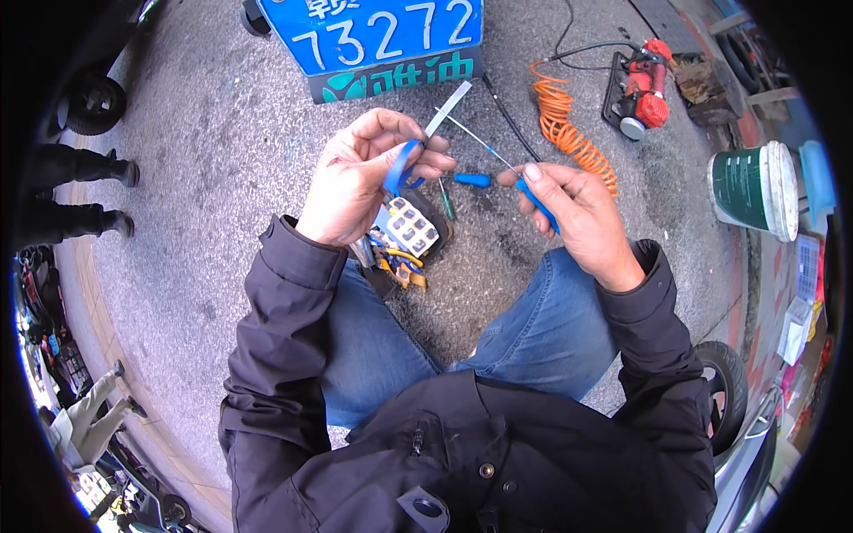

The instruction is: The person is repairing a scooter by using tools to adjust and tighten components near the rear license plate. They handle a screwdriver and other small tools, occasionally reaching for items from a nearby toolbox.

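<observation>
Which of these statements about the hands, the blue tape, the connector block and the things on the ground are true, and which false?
1. The left hand pinches a loop of blue tape. True.
2. The right hand is empty. False: its fingers grip a thin blue-handled tool.
3. A white multi-pin connector block with yellow wires sits just below the left hand. True.
4. The coiled orange air hose lies on the person's lap. False: it lies on the grey pavement, beside a red air compressor.
5. A green plastic bucket with a white rim lies on its side at the right. True.
</observation>
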`<state>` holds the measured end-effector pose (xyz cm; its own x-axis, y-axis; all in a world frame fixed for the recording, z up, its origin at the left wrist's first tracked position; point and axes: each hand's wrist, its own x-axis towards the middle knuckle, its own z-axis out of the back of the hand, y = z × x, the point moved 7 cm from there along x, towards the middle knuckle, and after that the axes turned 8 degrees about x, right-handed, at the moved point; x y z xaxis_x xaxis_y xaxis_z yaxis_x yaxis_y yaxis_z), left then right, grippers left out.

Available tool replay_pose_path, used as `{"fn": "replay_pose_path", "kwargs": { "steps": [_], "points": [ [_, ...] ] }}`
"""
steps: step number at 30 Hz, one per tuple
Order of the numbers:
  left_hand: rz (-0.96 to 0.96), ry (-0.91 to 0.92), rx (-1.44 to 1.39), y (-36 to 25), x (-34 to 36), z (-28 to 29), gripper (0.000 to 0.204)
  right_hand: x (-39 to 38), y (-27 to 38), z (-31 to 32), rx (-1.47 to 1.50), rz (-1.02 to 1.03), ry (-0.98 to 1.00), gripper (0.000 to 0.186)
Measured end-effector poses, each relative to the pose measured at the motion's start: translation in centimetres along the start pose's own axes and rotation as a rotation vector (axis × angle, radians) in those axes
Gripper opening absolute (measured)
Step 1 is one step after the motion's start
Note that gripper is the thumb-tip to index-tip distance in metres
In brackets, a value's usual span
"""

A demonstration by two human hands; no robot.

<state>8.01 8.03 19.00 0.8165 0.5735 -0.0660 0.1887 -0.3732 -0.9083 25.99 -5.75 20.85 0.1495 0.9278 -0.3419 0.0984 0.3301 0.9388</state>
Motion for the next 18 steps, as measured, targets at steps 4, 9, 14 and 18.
{"fn": "replay_pose_path", "kwargs": {
  "steps": [4, 9, 14, 18],
  "points": [
    [0.003, 0.001, 0.001, -0.11, -0.18, -0.24, 0.013, 0.29, -0.25, -0.03, -0.009, 0.015, -0.025, 0.038],
    [0.031, 0.01, -0.014, 0.07, -0.17, -0.34, 0.011, 0.48, -0.51, 0.02, -0.043, 0.014, -0.037, 0.037],
    [0.05, -0.026, -0.027, 0.04, -0.06, -0.28, 0.012, 0.54, -0.88, 0.35, -0.025, 0.011, -0.059, 0.037],
    [0.051, -0.016, -0.023, 0.1, 0.13, -0.25, 0.011, 0.39, -0.76, 0.59, -0.039, 0.027, -0.09, 0.035]
  ]
}}
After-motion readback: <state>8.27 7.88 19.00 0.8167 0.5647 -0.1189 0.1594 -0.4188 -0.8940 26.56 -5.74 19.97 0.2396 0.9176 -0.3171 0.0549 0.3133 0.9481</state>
